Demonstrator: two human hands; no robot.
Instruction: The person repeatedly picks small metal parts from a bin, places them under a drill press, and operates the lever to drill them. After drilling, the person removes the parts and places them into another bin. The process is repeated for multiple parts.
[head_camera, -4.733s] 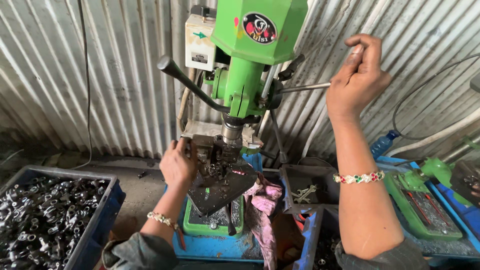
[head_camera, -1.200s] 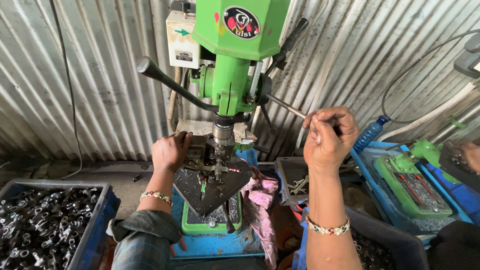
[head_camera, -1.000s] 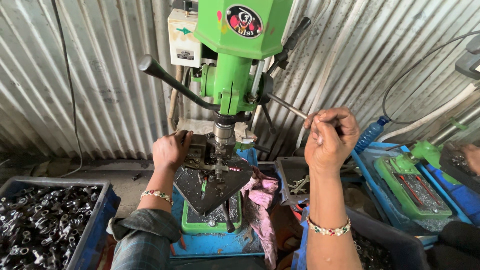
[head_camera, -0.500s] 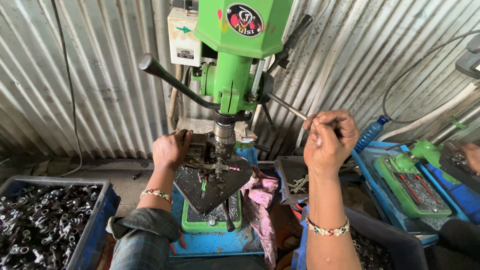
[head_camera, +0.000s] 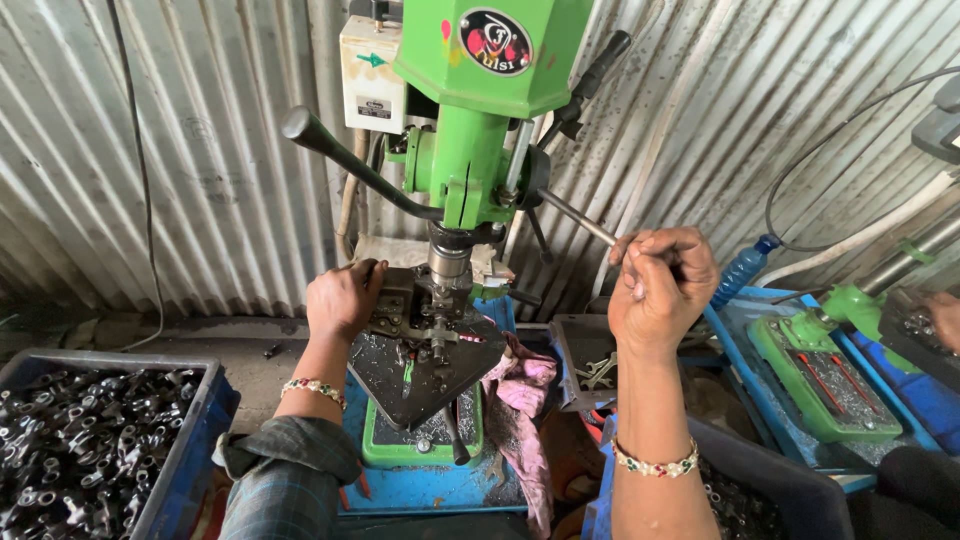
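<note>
The right hand (head_camera: 662, 288) was closed tight around the feed lever (head_camera: 578, 218) of the green drill press (head_camera: 480, 120), pulled down to mid-height. The left hand (head_camera: 342, 298) gripped the vise (head_camera: 400, 305) on the dark table (head_camera: 425, 375), steadying a small metal part (head_camera: 440, 333) directly beneath the spindle (head_camera: 449, 262), beside a pink rag (head_camera: 520, 385) and a blue crate (head_camera: 190, 455) of parts

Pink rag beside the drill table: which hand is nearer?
Left. The left hand rests on the vise left of the pink rag; the right hand grips the feed handle, higher up.
</note>
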